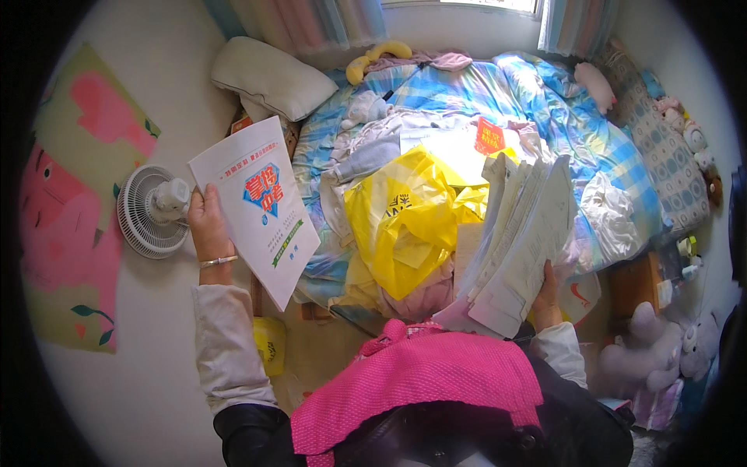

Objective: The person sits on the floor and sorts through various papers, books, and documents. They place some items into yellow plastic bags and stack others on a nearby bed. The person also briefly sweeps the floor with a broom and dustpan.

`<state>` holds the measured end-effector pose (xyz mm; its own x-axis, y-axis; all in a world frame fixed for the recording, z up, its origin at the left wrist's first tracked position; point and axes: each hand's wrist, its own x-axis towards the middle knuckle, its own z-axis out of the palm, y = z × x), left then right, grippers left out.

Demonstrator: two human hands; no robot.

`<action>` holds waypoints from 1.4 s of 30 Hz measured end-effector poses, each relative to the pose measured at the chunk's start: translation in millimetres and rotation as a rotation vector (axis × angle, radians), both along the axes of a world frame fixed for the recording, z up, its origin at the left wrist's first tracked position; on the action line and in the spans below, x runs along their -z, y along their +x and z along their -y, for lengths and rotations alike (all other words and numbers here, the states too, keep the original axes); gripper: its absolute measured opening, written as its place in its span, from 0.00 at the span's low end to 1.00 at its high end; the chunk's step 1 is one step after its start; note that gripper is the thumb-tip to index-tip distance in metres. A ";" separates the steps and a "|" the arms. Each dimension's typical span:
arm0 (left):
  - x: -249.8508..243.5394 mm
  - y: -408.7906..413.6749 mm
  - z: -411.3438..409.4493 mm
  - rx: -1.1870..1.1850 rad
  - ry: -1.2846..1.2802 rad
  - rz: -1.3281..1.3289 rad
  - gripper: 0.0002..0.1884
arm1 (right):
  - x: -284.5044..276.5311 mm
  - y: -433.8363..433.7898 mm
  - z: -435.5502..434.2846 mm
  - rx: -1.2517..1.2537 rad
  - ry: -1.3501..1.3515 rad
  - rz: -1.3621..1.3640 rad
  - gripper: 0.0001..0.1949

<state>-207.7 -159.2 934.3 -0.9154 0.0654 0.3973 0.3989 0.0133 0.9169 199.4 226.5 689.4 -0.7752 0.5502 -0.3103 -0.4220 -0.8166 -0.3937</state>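
Observation:
My left hand [208, 225], with a bracelet at the wrist, grips the left edge of a white printed booklet [251, 204] that bears red and blue lettering. In my right hand [547, 298] is a thick, uneven stack of papers [513, 251], fanned at its top. Between the two hands a crumpled yellow plastic bag [402, 216] lies on the near part of the bed. Behind it are white papers [437, 149] and a red-orange booklet or card [489, 136]. The fingers of my right hand are mostly hidden behind the stack.
A bed with a blue checked cover [607, 192] holds clothes, a white pillow [274, 79] and plush toys. A white fan [154, 210] stands at the left wall. On the floor are a small yellow bag [269, 345] and, at the right, a large grey plush toy [648, 350].

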 end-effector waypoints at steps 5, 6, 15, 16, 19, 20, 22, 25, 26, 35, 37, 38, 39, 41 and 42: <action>21.4 -35.0 -42.7 -0.065 -0.250 -0.019 0.13 | 9.6 42.1 -2.6 -0.033 0.108 0.066 0.26; 22.7 -45.9 -55.1 -0.111 -0.367 -0.028 0.13 | 11.6 49.8 -5.4 -0.029 0.091 0.090 0.26; 180.8 -8.0 -155.9 0.524 -0.447 -0.128 0.45 | -23.4 56.9 -33.7 -0.273 0.233 0.362 0.25; 218.8 18.3 -147.4 0.492 -0.698 -0.228 0.54 | -20.1 51.2 -40.0 -0.334 0.275 0.415 0.25; 264.9 102.4 -134.0 0.458 -1.066 -0.001 0.60 | -18.2 18.6 -50.0 -0.537 0.362 0.508 0.26; 268.5 114.3 -142.9 0.409 -1.102 0.019 0.59 | -19.3 5.5 -48.5 -0.607 0.388 0.534 0.26; 273.3 128.6 -159.6 0.306 -1.166 0.052 0.58 | -13.9 -10.8 -49.2 -0.676 0.409 0.543 0.27; 287.4 108.2 -165.4 0.148 -1.111 -0.035 0.54 | -1.0 -32.1 -48.9 -0.821 0.466 0.566 0.27; 288.0 94.8 -161.0 0.141 -1.090 -0.041 0.43 | 2.9 -39.1 -46.9 -0.878 0.487 0.575 0.27; 300.9 67.7 -132.9 0.195 -0.605 -0.037 0.15 | 38.0 -124.8 -13.2 -1.312 0.539 0.470 0.28; 297.5 65.7 -128.1 0.233 -0.534 0.021 0.16 | 47.0 -141.1 -11.0 -1.370 0.513 0.453 0.28; 297.8 64.3 -125.9 0.253 -0.497 0.050 0.17 | 47.7 -148.5 -10.9 -1.369 0.513 0.425 0.28; 298.8 62.8 -120.8 0.261 -0.488 0.063 0.17 | 47.2 -156.9 -10.8 -1.363 0.483 0.429 0.28; 300.8 60.9 -112.9 0.278 -0.469 0.086 0.17 | 44.4 -171.2 -13.0 -1.348 0.422 0.439 0.27; 296.6 62.1 -112.6 0.305 -0.486 0.076 0.16 | 46.1 -175.9 -15.5 -1.333 0.401 0.435 0.28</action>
<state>-145.6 -46.6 637.8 -0.8512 0.4895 0.1894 0.3840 0.3348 0.8605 23.5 242.0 643.4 -0.6563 -0.3826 -0.6503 0.7542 -0.3056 -0.5813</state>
